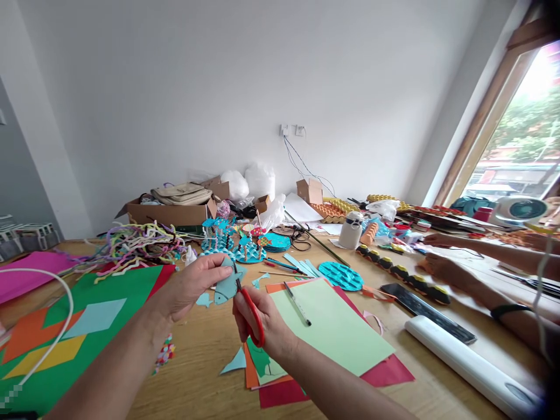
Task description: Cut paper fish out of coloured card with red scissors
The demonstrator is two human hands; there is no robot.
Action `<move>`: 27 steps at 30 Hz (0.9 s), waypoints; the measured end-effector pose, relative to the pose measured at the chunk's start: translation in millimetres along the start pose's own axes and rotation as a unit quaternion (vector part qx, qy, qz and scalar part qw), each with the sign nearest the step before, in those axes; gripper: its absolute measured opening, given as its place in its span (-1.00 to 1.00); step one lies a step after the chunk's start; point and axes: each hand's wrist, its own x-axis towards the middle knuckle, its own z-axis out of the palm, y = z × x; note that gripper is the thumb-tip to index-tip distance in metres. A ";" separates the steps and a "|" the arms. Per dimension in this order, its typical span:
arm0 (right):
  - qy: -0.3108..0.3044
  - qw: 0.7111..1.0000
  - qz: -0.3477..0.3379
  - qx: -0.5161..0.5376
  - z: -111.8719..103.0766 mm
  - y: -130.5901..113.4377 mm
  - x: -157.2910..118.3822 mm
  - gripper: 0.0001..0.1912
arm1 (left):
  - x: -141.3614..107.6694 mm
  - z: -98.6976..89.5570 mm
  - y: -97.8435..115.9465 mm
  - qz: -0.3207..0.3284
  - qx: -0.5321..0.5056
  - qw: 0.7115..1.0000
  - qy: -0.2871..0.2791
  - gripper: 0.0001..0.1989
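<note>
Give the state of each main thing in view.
left hand: pinching blue paper
blue paper: held up, drawn on
right hand: gripping scissors
scissors: at blue paper, opening unclear
pen: lying on pale green paper
phone: face up, screen dark
large cardboard box: open, beige bag atop

The place looked like a craft workroom. Stacks of coloured paper (332,338) and a tangle of pipe cleaners (142,244) covered much of a large wooden table (196,373), where red scissors (260,328) were in use. Egg trays (341,205), small fish shapes (265,241) on sticks and an open cardboard box (168,214) crowded its middle and far side, near a plain wall (196,87) with sockets (300,131). Another person's arm (479,289) reached over the same table, and a window (525,134) let in daylight.
</note>
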 end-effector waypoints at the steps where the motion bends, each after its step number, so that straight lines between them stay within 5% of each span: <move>1: 0.002 1.000 0.004 -0.002 1.0 -0.3 -0.8 -0.50 | -0.4 -0.4 0.6 -0.008 0.001 1.000 -0.002 -0.84; 7: 0.005 1.000 0.023 -0.007 10.5 3.3 -9.8 -0.48 | -9.3 -4.3 -3.2 -0.021 0.059 0.998 0.024 -0.79; 14: -0.082 0.993 0.082 -0.007 4.7 11.5 -19.7 -0.54 | -22.5 -21.3 -8.1 -0.024 0.164 0.986 0.015 -0.81; 20: 0.067 0.998 0.018 0.006 -10.1 -0.3 -7.3 -0.74 | -21.3 -14.0 -17.9 -0.007 0.303 0.951 0.054 -0.90; 27: 0.039 0.994 0.014 0.099 -1.6 -2.3 7.4 -0.70 | -16.1 7.4 -25.9 0.001 0.372 0.926 0.059 -0.90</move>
